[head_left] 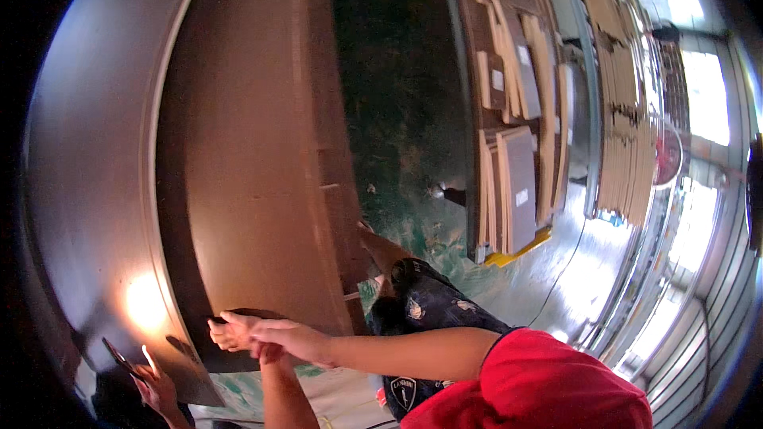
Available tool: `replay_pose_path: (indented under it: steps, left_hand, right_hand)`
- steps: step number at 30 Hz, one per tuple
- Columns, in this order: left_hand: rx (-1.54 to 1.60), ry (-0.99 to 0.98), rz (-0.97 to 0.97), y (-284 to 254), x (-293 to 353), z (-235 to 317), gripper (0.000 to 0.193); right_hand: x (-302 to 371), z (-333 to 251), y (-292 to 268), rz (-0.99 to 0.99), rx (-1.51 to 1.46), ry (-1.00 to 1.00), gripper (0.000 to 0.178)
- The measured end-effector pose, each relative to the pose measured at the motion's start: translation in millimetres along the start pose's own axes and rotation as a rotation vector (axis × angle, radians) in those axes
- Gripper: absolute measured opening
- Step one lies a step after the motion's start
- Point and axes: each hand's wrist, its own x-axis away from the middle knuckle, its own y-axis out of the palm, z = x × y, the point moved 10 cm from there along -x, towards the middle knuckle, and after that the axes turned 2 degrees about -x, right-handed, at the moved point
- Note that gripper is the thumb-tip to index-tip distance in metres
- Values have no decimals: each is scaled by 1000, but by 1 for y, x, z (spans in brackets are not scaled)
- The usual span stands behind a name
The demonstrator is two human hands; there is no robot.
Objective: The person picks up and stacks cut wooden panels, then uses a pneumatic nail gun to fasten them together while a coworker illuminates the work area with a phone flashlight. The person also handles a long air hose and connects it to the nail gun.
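My left hand (230,331) is at the near end of a long brown panel (246,151), its fingers curled. A small dark thing shows at its fingertips, too small to name. My right hand (290,340) reaches across from a red sleeve (548,381) and lies over my left wrist, its fingers bent round it. To the left, past a dark gap, stands another long panel (103,151) with a pale edge and a bright spot of light on its face. Another person's hand (159,388) holds a dark flat object (119,356) near that panel.
A rack (471,191) with stacked brown boards (517,167) stands to the right on the green-stained floor (405,135). Behind it are piles of flat cardboard (616,111). A thin cable (560,274) runs over the floor. My legs in dark patterned shorts (445,298) are beside the brown panel.
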Motion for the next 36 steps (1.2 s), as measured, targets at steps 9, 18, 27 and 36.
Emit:
replay_pose_path:
  steps: [9, 18, 27, 36]
  left_hand:
    - [95, -43, -136, -31, -6, 1, 62]
    - [753, 647, -673, -55, 123, 74, 33]
    - [143, 1170, -1552, -297, 586, 98, 32]
    - [-593, 1467, -1182, -376, 802, 111, 44]
  right_hand:
    - [347, 20, -268, 860, 724, -204, 35]
    - [602, 324, -403, 1213, 230, 87, 68]
    - [727, 450, -430, 1287, 59, 5, 68]
    - [903, 559, -519, 1488, -478, -553, 48]
